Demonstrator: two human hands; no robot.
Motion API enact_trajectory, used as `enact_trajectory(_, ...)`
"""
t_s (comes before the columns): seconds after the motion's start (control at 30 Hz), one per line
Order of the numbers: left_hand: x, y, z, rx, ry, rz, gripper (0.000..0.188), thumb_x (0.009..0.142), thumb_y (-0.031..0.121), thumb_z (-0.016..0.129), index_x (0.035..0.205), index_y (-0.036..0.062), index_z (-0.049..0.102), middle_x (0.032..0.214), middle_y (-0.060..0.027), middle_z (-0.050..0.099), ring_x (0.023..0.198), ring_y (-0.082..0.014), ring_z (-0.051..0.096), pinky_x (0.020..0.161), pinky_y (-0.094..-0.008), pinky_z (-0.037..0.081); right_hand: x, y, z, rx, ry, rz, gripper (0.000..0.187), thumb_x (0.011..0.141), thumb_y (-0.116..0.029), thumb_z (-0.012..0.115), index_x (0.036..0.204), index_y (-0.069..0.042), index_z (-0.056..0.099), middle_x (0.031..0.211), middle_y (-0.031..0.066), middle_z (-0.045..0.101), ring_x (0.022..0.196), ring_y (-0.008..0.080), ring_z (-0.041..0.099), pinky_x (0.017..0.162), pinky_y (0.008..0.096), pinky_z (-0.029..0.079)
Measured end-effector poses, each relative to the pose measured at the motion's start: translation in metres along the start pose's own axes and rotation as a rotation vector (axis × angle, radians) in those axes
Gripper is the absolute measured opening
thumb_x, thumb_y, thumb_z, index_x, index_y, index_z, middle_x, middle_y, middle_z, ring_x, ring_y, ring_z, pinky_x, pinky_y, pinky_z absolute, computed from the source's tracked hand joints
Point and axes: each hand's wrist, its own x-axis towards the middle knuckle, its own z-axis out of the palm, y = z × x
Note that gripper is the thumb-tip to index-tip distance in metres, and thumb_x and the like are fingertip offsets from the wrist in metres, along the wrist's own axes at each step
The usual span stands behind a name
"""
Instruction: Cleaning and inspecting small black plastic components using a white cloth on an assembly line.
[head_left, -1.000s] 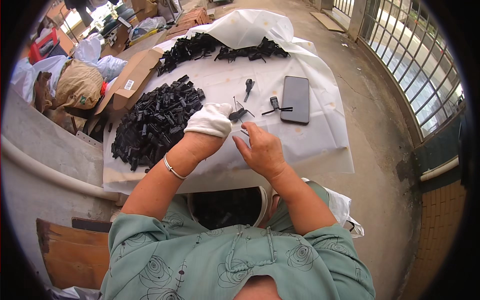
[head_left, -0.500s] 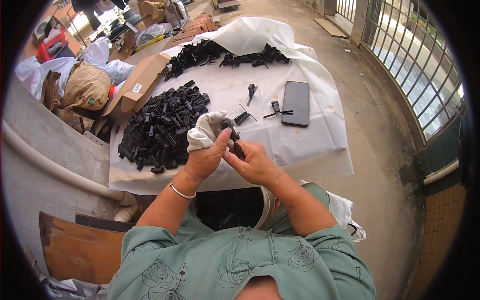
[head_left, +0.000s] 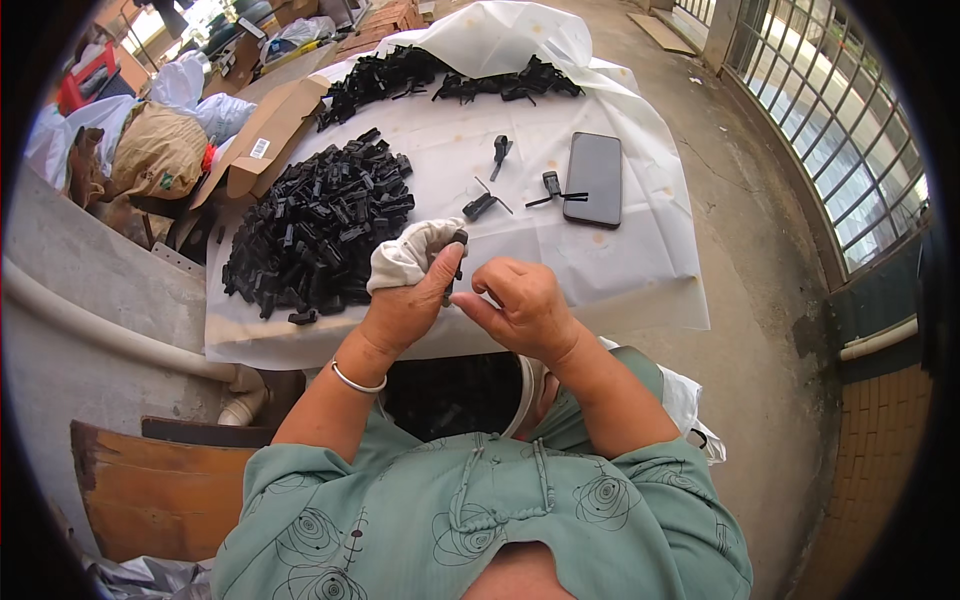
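Note:
My left hand is closed around a small black plastic part, its thumb pressed along it. White cloth covers the fingers of that hand, and much of the part is hidden by them. Just to the right is my right hand, fingers curled and thumb held apart; nothing shows in it. A large heap of similar black parts lies on the table left of my hands. Beyond them lie three loose black parts with thin strips: one near my left hand, one farther away, one touching the phone.
A white sheet covers the table, its far end folded over a row of black parts. The dark phone lies at right. A cardboard box borders the heap. Below the table edge, a round container sits between my legs.
My right hand has come away from the part and moved right, its fingers curling. My left hand keeps hold of the part. The view has shifted slightly.

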Motion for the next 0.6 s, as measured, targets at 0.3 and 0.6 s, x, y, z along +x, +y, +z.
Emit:
enact_trajectory(0.3,-0.013,-0.007,0.005,-0.043,-0.011,-0.06,0.016,0.091,0.01,0.053,0.102,-0.0012,0.055,0.083,-0.0021,0.058,0.074,-0.0049,0.051,0.063,-0.019,0.044,0.003,-0.014,0.003,0.069,-0.025,0.038,0.023,0.076,-0.017,0.07,0.076,-0.003,0.051,0.059,0.0072,0.046,0.049,0.0186,0.043,0.046,0.0304,0.036)
enact_trajectory(0.6,-0.023,0.0,0.003,-0.173,-0.159,-0.232,0.025,0.086,0.004,0.056,0.11,-0.0023,0.052,0.079,-0.0018,0.057,0.057,-0.0038,0.05,0.05,-0.0196,0.043,0.004,-0.006,-0.007,0.191,-0.056,0.523,0.025,0.086,-0.021,0.061,0.072,-0.002,0.051,0.061,0.0049,0.046,0.054,0.013,0.04,0.05,0.0283,0.037)
